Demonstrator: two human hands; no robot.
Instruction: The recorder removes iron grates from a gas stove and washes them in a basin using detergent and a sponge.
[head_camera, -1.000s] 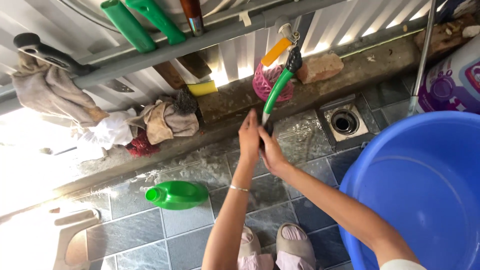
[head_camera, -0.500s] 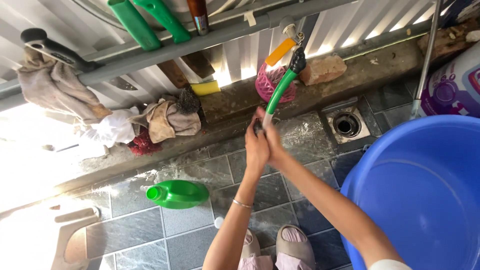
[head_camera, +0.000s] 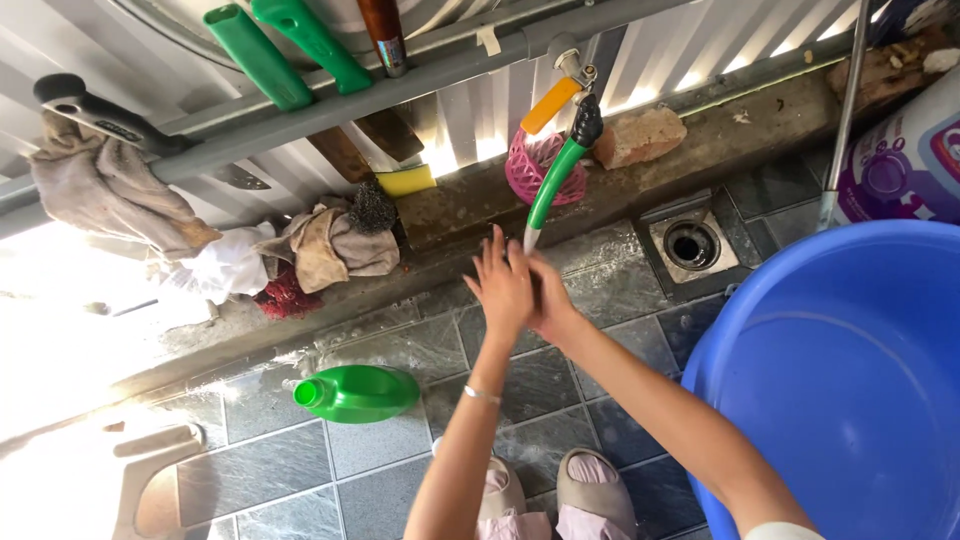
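Left hand (head_camera: 503, 285) and right hand (head_camera: 548, 298) pressed together under green hose (head_camera: 553, 185); each grip empty; green bottle (head_camera: 358, 393) nearby.

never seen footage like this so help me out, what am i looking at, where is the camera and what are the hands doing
The camera sits on a person's head and looks straight down, so you see their own two arms and their slippered feet on a wet grey tiled floor. There is no machine here, only bare hands. The left hand and right hand are pressed together just under the end of a short green hose fitted to a tap with an orange handle. Neither hand holds an object. On the floor lie a green bottle on its side, a floor drain and a large blue tub. Rags are piled against the wall ledge.
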